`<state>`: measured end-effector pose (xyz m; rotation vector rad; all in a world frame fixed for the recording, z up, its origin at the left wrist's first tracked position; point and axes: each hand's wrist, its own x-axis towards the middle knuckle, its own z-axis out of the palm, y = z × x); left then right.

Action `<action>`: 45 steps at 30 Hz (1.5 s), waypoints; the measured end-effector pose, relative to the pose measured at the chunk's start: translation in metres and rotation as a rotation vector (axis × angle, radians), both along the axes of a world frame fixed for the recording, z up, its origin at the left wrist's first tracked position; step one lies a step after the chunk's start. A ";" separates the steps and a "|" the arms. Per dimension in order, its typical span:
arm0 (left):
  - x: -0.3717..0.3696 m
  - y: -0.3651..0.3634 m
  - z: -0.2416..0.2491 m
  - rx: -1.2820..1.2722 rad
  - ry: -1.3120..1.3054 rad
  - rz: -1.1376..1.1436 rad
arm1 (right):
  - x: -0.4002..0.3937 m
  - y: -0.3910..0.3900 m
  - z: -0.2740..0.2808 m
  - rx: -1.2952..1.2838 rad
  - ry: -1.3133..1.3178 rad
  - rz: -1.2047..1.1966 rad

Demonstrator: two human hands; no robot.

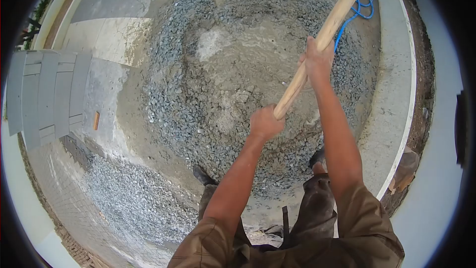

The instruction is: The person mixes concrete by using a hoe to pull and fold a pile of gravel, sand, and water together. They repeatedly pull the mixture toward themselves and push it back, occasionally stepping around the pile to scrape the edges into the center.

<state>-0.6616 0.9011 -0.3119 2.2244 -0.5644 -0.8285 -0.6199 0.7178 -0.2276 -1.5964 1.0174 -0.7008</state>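
A thick wooden handle slants from the middle of the view up to the top right edge, where its far end is out of sight. Near its lower end, my left hand is wrapped round it. Farther up, my right hand grips the same handle, with my right arm stretched forward. Below the handle lies a wide ring of grey gravel around a wet, muddy grey middle. Both of my feet stand at the ring's near edge.
A blue hose lies coiled at the upper right. Grey panels are at the left, near a small wooden piece. More gravel spreads at the lower left. A pale concrete curb runs along the right.
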 end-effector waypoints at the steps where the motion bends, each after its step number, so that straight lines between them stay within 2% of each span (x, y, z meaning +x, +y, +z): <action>1: 0.038 -0.005 0.008 0.035 -0.058 0.006 | 0.038 -0.013 -0.019 0.031 -0.095 -0.016; 3: 0.084 0.004 -0.007 0.125 -0.099 0.004 | 0.093 -0.028 -0.077 0.226 -0.027 0.111; 5: 0.070 0.033 -0.039 0.255 0.004 0.060 | 0.118 -0.007 -0.182 0.516 0.169 0.211; 7: 0.034 0.073 -0.076 0.359 0.092 0.057 | 0.085 0.048 -0.237 0.592 0.294 0.148; 8: 0.003 0.091 -0.083 0.387 0.134 0.005 | 0.048 0.068 -0.239 0.646 0.337 0.142; 9: -0.030 0.097 -0.070 0.446 0.210 -0.019 | 0.010 0.081 -0.256 0.692 0.321 0.145; 11: -0.095 0.121 -0.061 0.523 0.252 -0.031 | -0.049 0.109 -0.228 0.761 0.411 0.155; 12: -0.126 0.138 -0.054 0.551 0.295 -0.008 | -0.083 0.132 -0.231 0.800 0.312 0.106; 14: -0.189 0.181 -0.044 0.615 0.323 -0.029 | -0.141 0.176 -0.197 0.855 0.264 0.081; 16: -0.252 0.225 -0.025 0.561 0.322 0.011 | -0.198 0.217 -0.167 0.954 0.269 0.111; 17: -0.288 0.254 -0.029 0.421 0.291 0.041 | -0.223 0.238 -0.150 0.924 0.301 0.107; 18: -0.305 0.266 -0.020 0.373 0.308 0.024 | -0.238 0.250 -0.133 0.896 0.341 0.099; 21: -0.290 0.234 0.009 0.193 0.384 0.036 | -0.245 0.227 -0.084 0.833 0.253 0.085; 22: -0.295 0.230 -0.023 0.133 0.357 0.031 | -0.233 0.207 -0.080 0.815 0.228 0.074; 23: -0.271 0.212 -0.030 0.131 0.353 -0.014 | -0.213 0.180 -0.078 0.798 0.213 0.064; 25: -0.187 0.154 -0.060 0.143 0.239 -0.101 | -0.155 0.134 -0.075 0.597 -0.119 0.030; 27: -0.071 0.093 -0.059 0.187 0.029 -0.149 | -0.072 0.086 -0.066 0.386 -0.096 -0.022; 28: -0.017 0.070 -0.055 0.177 -0.070 -0.144 | -0.032 0.058 -0.086 0.329 -0.144 -0.035; 30: 0.085 0.048 -0.056 0.264 -0.232 -0.200 | 0.054 0.024 -0.117 0.403 -0.138 -0.122; 31: 0.122 0.046 -0.048 0.308 -0.232 -0.183 | 0.087 0.009 -0.150 0.528 -0.166 -0.027; 32: 0.134 0.053 -0.046 0.362 -0.223 -0.178 | 0.110 0.018 -0.183 0.586 -0.068 0.015; 35: 0.082 0.104 -0.107 0.454 0.056 -0.087 | 0.110 0.083 -0.269 0.670 0.195 0.110; 37: 0.021 0.135 -0.124 0.429 0.133 -0.013 | 0.065 0.130 -0.255 0.706 0.301 0.065; 39: -0.038 0.156 -0.117 0.484 0.194 0.000 | 0.009 0.152 -0.281 0.767 0.356 0.215; 42: -0.131 0.184 -0.078 0.615 0.305 0.042 | -0.079 0.195 -0.224 0.869 0.315 0.128; 43: -0.167 0.199 -0.069 0.625 0.331 0.010 | -0.118 0.209 -0.227 0.903 0.253 0.149; 45: -0.232 0.221 -0.043 0.602 0.354 0.025 | -0.185 0.232 -0.194 1.000 0.188 0.178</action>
